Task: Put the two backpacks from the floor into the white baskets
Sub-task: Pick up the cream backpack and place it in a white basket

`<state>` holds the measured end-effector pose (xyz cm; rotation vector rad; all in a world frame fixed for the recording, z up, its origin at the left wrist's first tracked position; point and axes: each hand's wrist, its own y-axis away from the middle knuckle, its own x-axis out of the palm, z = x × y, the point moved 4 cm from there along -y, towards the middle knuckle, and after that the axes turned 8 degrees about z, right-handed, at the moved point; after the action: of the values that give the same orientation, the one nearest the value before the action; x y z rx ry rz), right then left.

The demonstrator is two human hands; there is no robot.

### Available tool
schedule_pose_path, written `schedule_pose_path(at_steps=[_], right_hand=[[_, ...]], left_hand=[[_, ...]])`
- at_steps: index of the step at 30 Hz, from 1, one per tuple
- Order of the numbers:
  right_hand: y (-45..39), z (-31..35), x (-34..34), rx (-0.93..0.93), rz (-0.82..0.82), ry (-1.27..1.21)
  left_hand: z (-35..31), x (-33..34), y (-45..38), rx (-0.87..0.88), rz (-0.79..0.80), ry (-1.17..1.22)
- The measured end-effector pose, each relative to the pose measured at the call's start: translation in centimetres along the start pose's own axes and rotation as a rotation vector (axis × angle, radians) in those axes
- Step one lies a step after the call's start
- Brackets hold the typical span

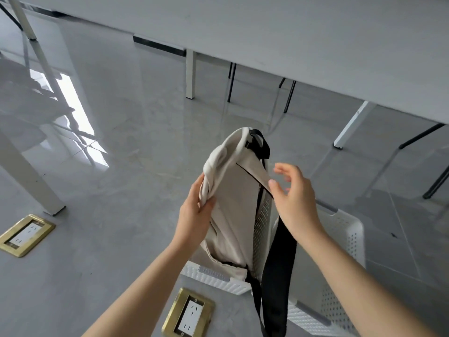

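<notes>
A cream backpack with black straps stands upright, its lower part inside a white perforated basket on the floor. My left hand grips the backpack's left side near the top. Beside the right edge of the backpack, my right hand has its fingers spread, the thumb touching or just off the black trim. A wide black strap hangs down over the basket's front. A second backpack and a second basket are out of view.
A long white table runs across the back, with white legs and black chair legs under it. Another white leg stands at the left. Two brass floor sockets are set in the glossy grey floor.
</notes>
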<state>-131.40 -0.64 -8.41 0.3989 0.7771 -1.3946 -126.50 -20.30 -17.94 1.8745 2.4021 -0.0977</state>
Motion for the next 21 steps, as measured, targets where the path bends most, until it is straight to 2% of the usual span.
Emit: schedule_pose_path(at_steps=[2, 4, 5, 8, 9, 12, 14, 16, 17, 19, 21], right_hand=[[0.0, -2.2, 0.7, 0.166, 0.151, 0.156], [0.4, -3.9, 2.0, 0.348, 0.337, 0.060], [0.7, -4.5, 2.4, 0.403, 0.372, -0.019], [0.6, -5.3, 2.5, 0.392, 0.333, -0.091], [0.4, -4.9, 2.4, 0.370, 0.367, -0.100], [0.4, -3.0, 2.0, 0.284, 0.616, 0.031], [-0.5, -0.8, 0.5, 0.266, 0.560, 0.077], [-2.6, 1.0, -0.9, 0.297, 0.349, -0.102], [-3.5, 1.6, -1.1, 0.343, 0.295, -0.188], [-4.5, 1.9, -0.8, 0.409, 0.279, -0.269], [-4.7, 1.2, -0.7, 0.413, 0.270, -0.273]], left_hand=[[-0.1, 0.0, 0.0, -0.028, 0.011, 0.039], [-0.6, 0.0, -0.2, -0.044, 0.022, 0.062], [-1.1, 0.0, -0.4, -0.044, 0.024, 0.050], [-3.6, -0.8, -1.6, -0.025, -0.065, -0.002], [-4.5, -1.1, -2.3, -0.045, -0.091, 0.014], [-6.6, -1.0, -3.6, -0.084, -0.070, 0.017], [-7.4, 0.1, -3.1, -0.026, 0.002, -0.023], [-7.7, 1.8, -2.1, 0.009, 0.098, 0.014], [-7.7, 2.6, -1.6, 0.008, 0.157, 0.045], [-7.1, 3.8, -1.2, -0.019, 0.254, 0.101], [-6.8, 3.7, -1.1, -0.125, 0.201, 0.182]])
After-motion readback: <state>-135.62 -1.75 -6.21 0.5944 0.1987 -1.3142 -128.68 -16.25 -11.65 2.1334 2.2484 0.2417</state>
